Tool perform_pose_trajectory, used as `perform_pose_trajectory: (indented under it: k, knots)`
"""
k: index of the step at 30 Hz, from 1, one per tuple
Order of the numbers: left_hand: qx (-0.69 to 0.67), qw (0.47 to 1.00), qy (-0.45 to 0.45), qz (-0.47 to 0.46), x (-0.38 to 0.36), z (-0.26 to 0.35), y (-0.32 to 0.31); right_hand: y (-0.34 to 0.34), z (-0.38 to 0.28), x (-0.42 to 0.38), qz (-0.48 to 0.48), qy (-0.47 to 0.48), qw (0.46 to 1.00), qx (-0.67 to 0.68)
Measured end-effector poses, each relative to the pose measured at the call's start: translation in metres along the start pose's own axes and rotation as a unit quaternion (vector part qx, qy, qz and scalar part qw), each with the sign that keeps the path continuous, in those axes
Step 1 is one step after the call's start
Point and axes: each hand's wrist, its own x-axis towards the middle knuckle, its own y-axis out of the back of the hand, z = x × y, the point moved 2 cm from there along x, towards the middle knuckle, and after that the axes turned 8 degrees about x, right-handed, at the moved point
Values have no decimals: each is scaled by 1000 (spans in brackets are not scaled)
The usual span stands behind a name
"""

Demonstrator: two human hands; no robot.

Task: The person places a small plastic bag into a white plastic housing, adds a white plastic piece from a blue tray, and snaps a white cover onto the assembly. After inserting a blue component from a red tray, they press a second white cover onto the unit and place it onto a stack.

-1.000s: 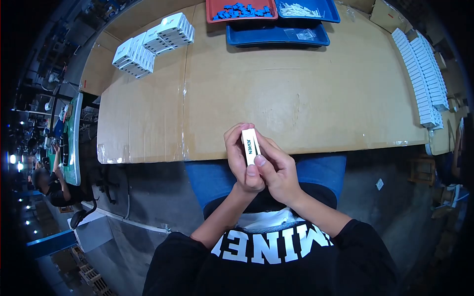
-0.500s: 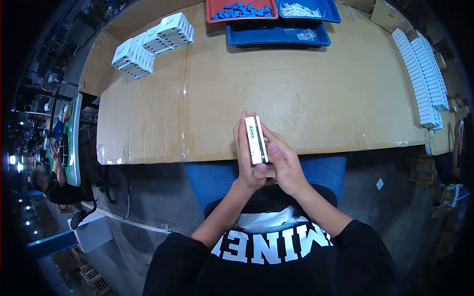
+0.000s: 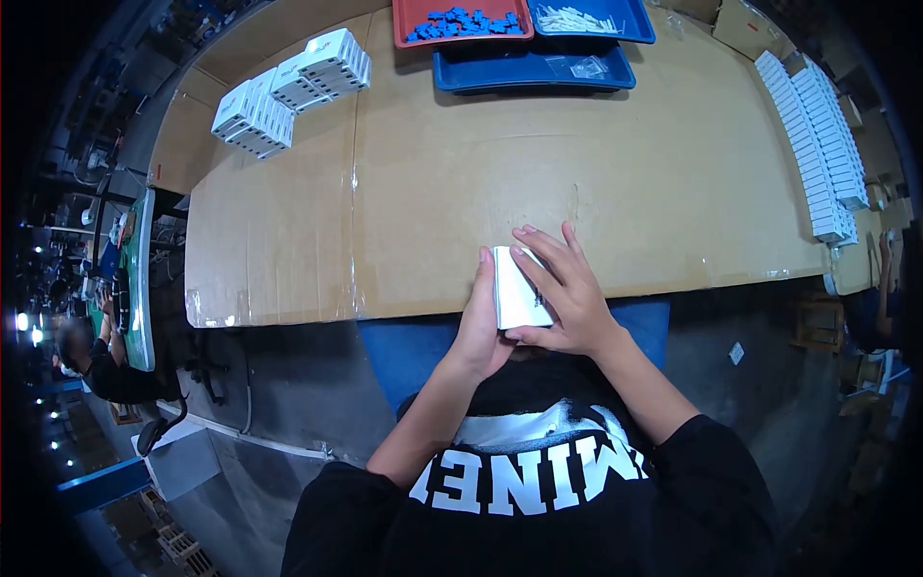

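A small white box (image 3: 513, 296) is held just in front of my body, at the near edge of the cardboard-covered table. Its broad white face is turned up, with some dark print partly under my fingers. My left hand (image 3: 480, 332) is closed round the box's left side, thumb along the edge. Over the right part of the face lies my right hand (image 3: 583, 306), thumb at the near edge and fingers bent across the box, some reaching past its far edge. The underside of the box is hidden.
Stacked white boxes (image 3: 255, 115) stand at the table's far left. Long rows of similar boxes (image 3: 812, 154) line the right side. At the back are a red tray (image 3: 399, 24) of blue pieces, a blue tray (image 3: 646, 27) of white pieces and another blue tray (image 3: 461, 77) holding clear bags.
The box has turned from its narrow printed side to its broad white face. My right hand has moved from its side to over the face, with the fingers spread wider.
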Motion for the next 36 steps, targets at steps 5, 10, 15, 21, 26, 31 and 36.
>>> perform_pose_trajectory:
  k: [5, 10, 15, 21, 26, 31, 36]
  knots:
    - [8, 1000, 8, -6, -6, 6, -9, 4, -3, 4, 45, 80, 995, 28]
    - [17, 1000, 7, 10, -8, 7, -9, -3, 2, 1, 56, 90, 993, 61]
    - [40, 997, -53, -47, -9, -4, -5, -10, 9, -1, 132, -54, 964, 224]
    - [219, 957, -182, 58, 8, -3, -8, -10, -4, 8, 131, -158, 924, 323]
    - [127, 968, -203, 70, 8, 10, -15, 11, -4, 2, 22, -62, 985, 158]
    - [149, 979, -102, 94, 7, -4, -11, -4, 6, -13, 38, -49, 991, 118]
    - [169, 971, -92, 143, 15, -13, -4, -17, 11, -23, 51, -23, 994, 91]
